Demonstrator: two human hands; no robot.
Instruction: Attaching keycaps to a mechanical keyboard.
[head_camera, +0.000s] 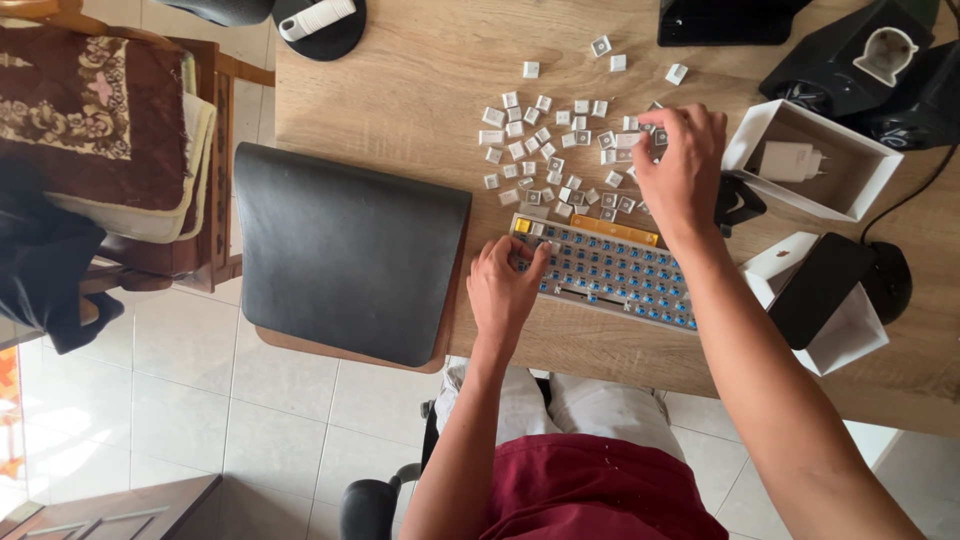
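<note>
Wooden desk (420, 90) seen from above, tiled floor below. Black pad (345, 265) lies left of the left hand's fingers, overhanging the desk edge. Left hand (503, 292) rests on the near-left corner of the bare keyboard (610, 272); fingers curled narrow, tips pressing near a fitted keycap, probably steadying the board. Blue switches exposed; one yellow cap sits just beyond those fingertips. Loose white keycaps (545, 140) lie scattered beyond the keyboard, within reach. Right hand (682, 165) hovers over the pile's right edge, fingers bent close together; whether they pinch a cap, cannot tell. White open box (760, 125) with a charger sits right of those fingers.
</note>
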